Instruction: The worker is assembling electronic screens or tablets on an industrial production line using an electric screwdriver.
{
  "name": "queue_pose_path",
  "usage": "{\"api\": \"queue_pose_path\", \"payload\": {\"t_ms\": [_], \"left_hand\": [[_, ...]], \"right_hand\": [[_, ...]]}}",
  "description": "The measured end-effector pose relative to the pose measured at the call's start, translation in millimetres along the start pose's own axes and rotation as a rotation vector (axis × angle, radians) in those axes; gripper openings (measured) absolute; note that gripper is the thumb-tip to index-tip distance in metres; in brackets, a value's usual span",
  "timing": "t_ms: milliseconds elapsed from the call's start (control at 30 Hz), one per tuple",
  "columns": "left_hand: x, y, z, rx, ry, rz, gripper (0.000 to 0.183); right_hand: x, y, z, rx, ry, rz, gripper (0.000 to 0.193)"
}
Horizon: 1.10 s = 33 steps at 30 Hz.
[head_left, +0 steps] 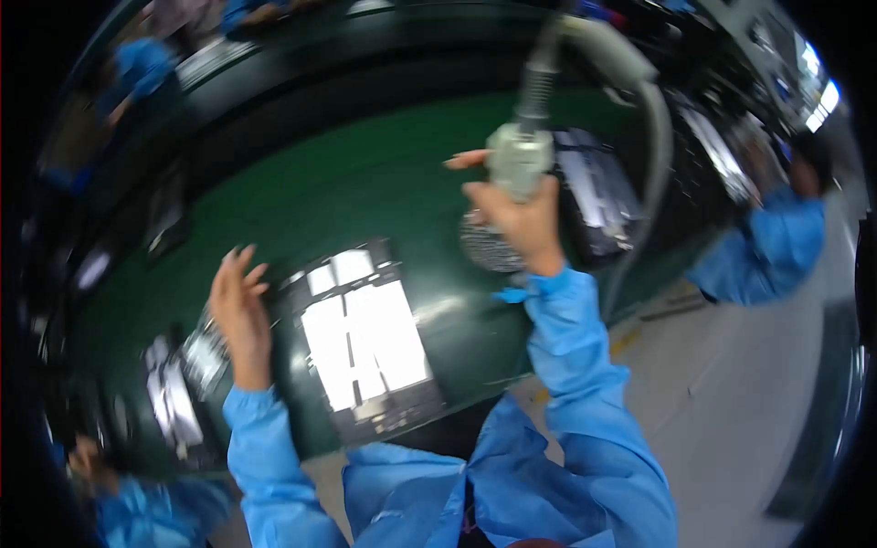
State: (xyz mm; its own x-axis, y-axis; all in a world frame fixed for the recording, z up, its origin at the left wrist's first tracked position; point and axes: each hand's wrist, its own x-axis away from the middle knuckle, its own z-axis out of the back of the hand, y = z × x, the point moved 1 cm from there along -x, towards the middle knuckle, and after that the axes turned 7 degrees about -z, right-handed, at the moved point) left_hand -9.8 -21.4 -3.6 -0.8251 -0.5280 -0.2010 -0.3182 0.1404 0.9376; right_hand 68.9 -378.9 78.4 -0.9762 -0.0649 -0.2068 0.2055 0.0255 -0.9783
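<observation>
My right hand (525,224) is wrapped round a pale grey nozzle-like head (519,157) at the end of a ribbed hose (536,91), one finger sticking out to its left. Partly hidden by that hand lies a round, grey, textured object (489,247). On the green work surface in front of me rests a flat, black-framed device panel (376,333) with bright silver, reflective blocks. My left hand (240,310) is to the left of this panel, apart from it, with fingers extended and nothing in them. A clear, shiny plastic piece (206,354) lies next to that hand.
A similar panel (598,190) lies right of the hose head, and another (174,402) at the left. A thick grey hose (660,151) arches down on the right. Co-workers' blue sleeves (763,251) show at right, lower left and upper left. The green table (365,173) bends across the view.
</observation>
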Motion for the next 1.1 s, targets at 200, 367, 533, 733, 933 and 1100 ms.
{"api": "queue_pose_path", "payload": {"t_ms": [200, 367, 533, 733, 933, 1100], "left_hand": [[-12, -14, -9, 0.214, 0.068, 0.008, 0.040], [-10, -12, -6, 0.209, 0.083, -0.002, 0.041], [-12, -23, 19, 0.110, 0.111, -0.024, 0.041], [-14, -19, -6, 0.041, 0.002, -0.036, 0.040], [-6, -17, -24, -0.245, -0.077, -0.029, 0.035], [-3, -22, -23, -0.380, -0.209, -0.093, 0.027]], "right_hand": [[1, 9, 3, -0.041, -0.014, -0.011, 0.030], [6, 8, 0, -0.029, -0.013, 0.001, 0.030], [5, 10, 3, -0.086, 0.011, 0.020, 0.028], [-7, 10, 44, -0.071, 0.059, 0.184, 0.025], [-13, 36, 34, -0.094, -0.048, 0.202, 0.030], [-17, 40, 23, -0.157, -0.068, 0.226, 0.025]]}}
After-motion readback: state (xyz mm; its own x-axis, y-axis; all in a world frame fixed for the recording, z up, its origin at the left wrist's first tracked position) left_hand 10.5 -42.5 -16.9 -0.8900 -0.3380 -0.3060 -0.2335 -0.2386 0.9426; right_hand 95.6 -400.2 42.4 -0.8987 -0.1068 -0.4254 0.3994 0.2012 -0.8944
